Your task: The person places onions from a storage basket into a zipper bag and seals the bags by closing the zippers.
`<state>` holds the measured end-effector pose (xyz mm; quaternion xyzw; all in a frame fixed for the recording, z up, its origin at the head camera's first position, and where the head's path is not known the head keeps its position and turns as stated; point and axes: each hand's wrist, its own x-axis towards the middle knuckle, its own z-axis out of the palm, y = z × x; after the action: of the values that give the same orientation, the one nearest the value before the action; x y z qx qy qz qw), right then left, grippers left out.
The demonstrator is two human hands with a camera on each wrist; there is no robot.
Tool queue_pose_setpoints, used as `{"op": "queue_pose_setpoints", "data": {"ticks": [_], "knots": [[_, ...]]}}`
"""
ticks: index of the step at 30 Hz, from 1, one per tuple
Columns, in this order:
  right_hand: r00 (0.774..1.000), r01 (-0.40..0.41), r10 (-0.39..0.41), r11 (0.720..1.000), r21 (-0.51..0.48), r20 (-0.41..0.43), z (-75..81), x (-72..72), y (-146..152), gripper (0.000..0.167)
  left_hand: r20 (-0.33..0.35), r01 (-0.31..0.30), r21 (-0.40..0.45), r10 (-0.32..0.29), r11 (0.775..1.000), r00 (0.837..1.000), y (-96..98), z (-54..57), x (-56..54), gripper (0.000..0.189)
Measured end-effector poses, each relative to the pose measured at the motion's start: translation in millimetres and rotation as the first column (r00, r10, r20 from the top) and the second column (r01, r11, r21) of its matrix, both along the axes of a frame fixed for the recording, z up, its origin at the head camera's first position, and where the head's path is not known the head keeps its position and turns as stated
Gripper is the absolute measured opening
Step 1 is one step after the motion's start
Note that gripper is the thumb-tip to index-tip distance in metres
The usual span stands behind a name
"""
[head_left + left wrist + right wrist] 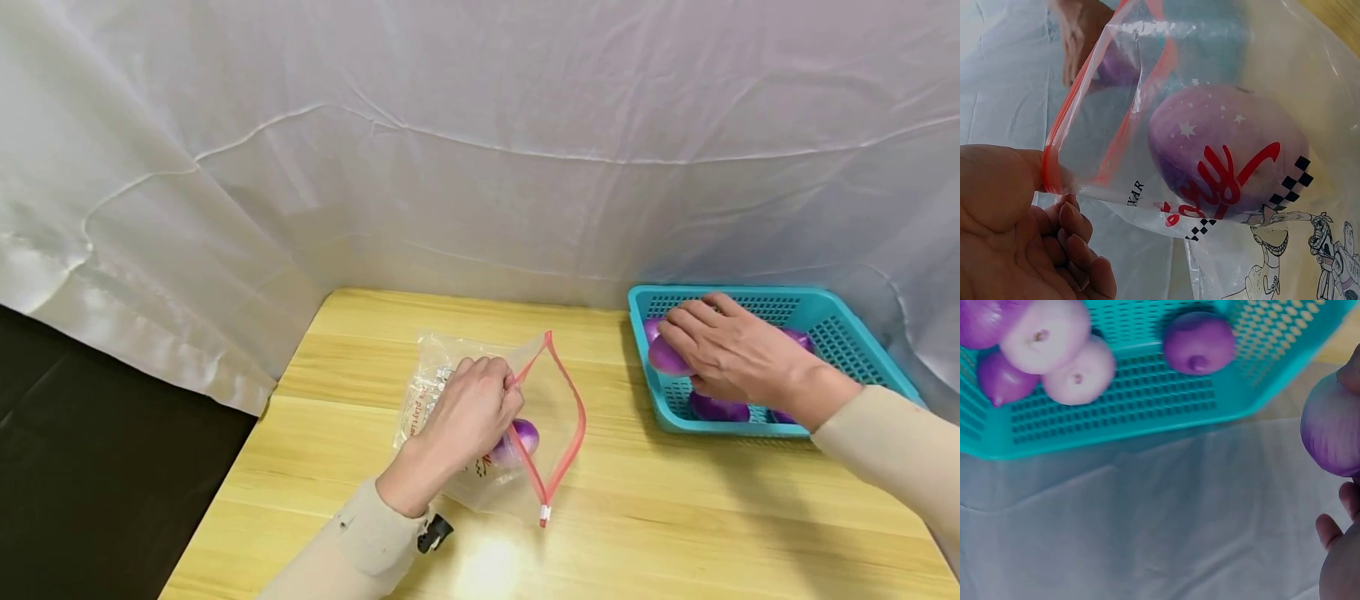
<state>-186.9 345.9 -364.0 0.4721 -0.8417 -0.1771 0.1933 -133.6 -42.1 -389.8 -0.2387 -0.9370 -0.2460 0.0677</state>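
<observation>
My left hand point(468, 408) pinches the red-edged rim of a clear zip bag point(480, 492), whose mouth gapes to the right. Inside the bag lies a purple onion point(1229, 144), seen through printed plastic in the left wrist view. Over the left part of a turquoise basket point(735, 428), my right hand point(738, 354) grips another purple onion point(666, 357). That onion point(1330, 431) appears between thumb and fingers at the right edge of the right wrist view.
Several more purple onions point(716, 408) lie in the basket, some with pale ends showing. Wooden tabletop point(360, 350) spreads under bag and basket. A pale cloth point(487, 208) hangs behind the table. The bag's slider point(545, 512) sits at its near corner.
</observation>
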Motion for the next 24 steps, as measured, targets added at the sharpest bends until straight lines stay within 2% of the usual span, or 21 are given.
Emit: {"op": "queue_pose_setpoints", "data": {"ticks": [5, 12, 19, 24], "knots": [[0.999, -0.045, 0.046, 0.999, 0.028, -0.006, 12.9, 11.8, -26, 0.068, -0.001, 0.008, 0.006, -0.008, 1.0, 1.0, -0.3, 0.4, -0.8, 0.014], [0.994, -0.111, 0.112, 0.99, 0.091, -0.006, 24.7, 25.0, -62, 0.075, 0.011, 0.016, 0.008, -0.016, 1.0, 1.0, -0.6, 1.1, -2.9, 0.013], [0.979, -0.205, 0.204, 0.977, 0.062, 0.021, 23.2, 23.0, -97, 0.067, 0.043, 0.012, 0.018, -0.013, 1.0, 0.999, -1.6, 2.0, -4.6, 0.013], [0.968, -0.244, 0.249, 0.962, 0.124, -0.021, 16.2, 22.2, -122, 0.065, 0.059, 0.001, 0.014, -0.002, 1.0, 0.998, -2.1, 2.8, -6.3, 0.013]]}}
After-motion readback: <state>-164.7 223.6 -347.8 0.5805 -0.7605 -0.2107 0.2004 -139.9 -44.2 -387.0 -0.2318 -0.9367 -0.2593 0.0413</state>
